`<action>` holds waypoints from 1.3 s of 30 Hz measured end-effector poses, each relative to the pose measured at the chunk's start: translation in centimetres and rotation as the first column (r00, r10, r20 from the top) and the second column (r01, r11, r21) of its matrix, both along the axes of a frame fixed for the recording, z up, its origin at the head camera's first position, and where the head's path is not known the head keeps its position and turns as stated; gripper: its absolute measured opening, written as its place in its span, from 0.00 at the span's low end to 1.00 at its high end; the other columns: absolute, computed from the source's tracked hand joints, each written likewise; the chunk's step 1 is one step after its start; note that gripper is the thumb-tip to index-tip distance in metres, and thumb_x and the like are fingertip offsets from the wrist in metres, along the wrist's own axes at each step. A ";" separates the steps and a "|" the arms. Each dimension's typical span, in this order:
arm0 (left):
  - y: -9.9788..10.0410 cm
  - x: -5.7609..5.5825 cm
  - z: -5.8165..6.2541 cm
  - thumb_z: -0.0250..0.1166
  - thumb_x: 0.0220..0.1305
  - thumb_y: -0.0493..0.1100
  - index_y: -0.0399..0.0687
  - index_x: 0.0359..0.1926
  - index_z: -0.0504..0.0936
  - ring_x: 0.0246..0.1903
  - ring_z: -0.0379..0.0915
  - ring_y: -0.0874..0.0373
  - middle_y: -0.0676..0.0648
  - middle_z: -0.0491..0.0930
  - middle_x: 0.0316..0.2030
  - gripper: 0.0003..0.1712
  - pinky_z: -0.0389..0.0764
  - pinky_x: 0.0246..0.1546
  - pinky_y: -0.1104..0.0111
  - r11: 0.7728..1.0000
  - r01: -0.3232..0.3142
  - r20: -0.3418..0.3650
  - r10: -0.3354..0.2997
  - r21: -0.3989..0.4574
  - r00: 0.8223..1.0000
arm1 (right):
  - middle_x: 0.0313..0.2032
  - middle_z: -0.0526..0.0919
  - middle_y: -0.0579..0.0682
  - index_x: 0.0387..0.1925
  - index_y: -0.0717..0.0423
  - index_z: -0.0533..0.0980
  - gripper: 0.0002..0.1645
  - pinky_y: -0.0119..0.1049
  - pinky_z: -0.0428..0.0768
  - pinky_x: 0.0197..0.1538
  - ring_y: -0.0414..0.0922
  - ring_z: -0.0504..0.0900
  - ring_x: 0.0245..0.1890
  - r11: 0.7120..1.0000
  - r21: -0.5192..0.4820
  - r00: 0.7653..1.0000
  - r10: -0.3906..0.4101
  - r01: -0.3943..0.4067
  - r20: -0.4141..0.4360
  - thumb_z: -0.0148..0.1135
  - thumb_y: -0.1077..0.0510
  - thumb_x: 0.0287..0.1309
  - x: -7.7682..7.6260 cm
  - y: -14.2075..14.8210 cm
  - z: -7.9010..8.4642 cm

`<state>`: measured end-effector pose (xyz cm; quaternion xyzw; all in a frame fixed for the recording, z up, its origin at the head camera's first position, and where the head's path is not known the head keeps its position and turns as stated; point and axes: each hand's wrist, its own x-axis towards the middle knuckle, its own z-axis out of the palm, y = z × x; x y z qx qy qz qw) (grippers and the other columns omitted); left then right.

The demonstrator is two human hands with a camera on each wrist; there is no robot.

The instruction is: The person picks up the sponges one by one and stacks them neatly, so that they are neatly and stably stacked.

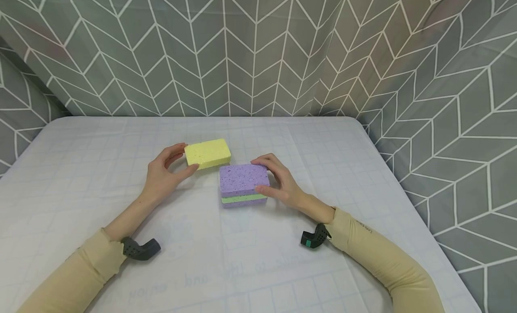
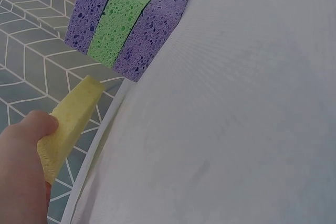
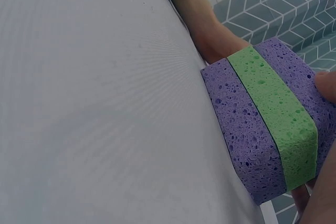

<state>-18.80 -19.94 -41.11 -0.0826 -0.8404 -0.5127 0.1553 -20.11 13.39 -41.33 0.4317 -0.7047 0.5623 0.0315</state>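
**Two hands, four sponges: a stack being steadied while a yellow block is lifted beside it**

Two sponge groups sit near the middle of the white gridded tablecloth (image 1: 363,169). The left hand (image 1: 163,176) pinches the yellow rectangular cellulose sponge (image 1: 208,153) by its short end, thumb on one face and fingers on the other; in the left wrist view it appears raised off the cloth and tilted. The right hand (image 1: 280,180) cups the three-layer stack of porous sponges, purple over green over purple (image 1: 243,185), with fingers curled round its far and right sides, holding it flat on the cloth.

Judging from this, the step in hand looks like adding the yellow piece to the pile. That would call for carrying it rightward, levelling it, and lining up its edges over the purple top while the right hand keeps the pile square.

Around them hangs only the grey chevron-patterned curtain (image 1: 258,48). The right hand's fingers on the upper rim may crowd the landing spot.
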 end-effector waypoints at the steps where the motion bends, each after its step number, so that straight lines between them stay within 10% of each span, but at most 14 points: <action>1: 0.0 0.0 0.0 0.76 0.56 0.41 0.43 0.65 0.73 0.62 0.71 0.48 0.45 0.74 0.64 0.36 0.73 0.65 0.77 1.000 0.000 -0.004 0.000 0.001 1.000 | 0.57 0.71 0.59 0.62 0.69 0.69 0.41 0.38 0.74 0.64 0.50 0.71 0.57 1.000 0.002 1.000 -0.001 0.001 0.001 0.64 0.42 0.60 0.0 0.0 0.0; 8: 0.0 0.1 0.1 0.76 0.55 0.36 0.41 0.66 0.72 0.60 0.73 0.48 0.42 0.75 0.64 0.37 0.73 0.66 0.73 1.000 0.004 -0.056 -0.003 0.015 0.998 | 0.57 0.71 0.59 0.62 0.68 0.69 0.41 0.39 0.75 0.64 0.51 0.71 0.57 1.000 0.003 1.000 -0.004 0.004 0.000 0.63 0.40 0.61 -0.1 0.0 -0.1; 17: 0.0 0.1 -0.1 0.75 0.56 0.35 0.42 0.65 0.74 0.55 0.71 0.74 0.44 0.76 0.62 0.35 0.72 0.65 0.77 0.999 0.004 -0.116 0.001 0.046 0.993 | 0.57 0.71 0.59 0.62 0.66 0.70 0.41 0.38 0.74 0.63 0.50 0.71 0.56 1.000 0.004 1.000 -0.004 0.004 0.002 0.63 0.39 0.61 -0.1 0.0 -0.2; 30: 0.3 0.3 0.2 0.74 0.51 0.28 0.40 0.64 0.75 0.54 0.73 0.72 0.41 0.77 0.60 0.37 0.74 0.65 0.75 0.996 -0.004 -0.166 0.018 0.084 0.986 | 0.57 0.71 0.59 0.62 0.64 0.70 0.40 0.38 0.74 0.63 0.50 0.71 0.56 1.000 0.006 1.000 -0.006 0.006 0.000 0.63 0.39 0.61 -0.1 0.0 -0.2; 39: 1.6 2.0 2.6 0.71 0.55 0.26 0.28 0.61 0.73 0.54 0.74 0.70 0.31 0.75 0.58 0.32 0.74 0.66 0.73 0.996 0.025 -0.190 -0.008 0.088 0.982 | 0.56 0.71 0.59 0.63 0.64 0.70 0.40 0.38 0.75 0.62 0.50 0.71 0.55 1.000 0.003 1.000 -0.001 0.001 -0.006 0.63 0.39 0.61 -0.1 0.1 -0.3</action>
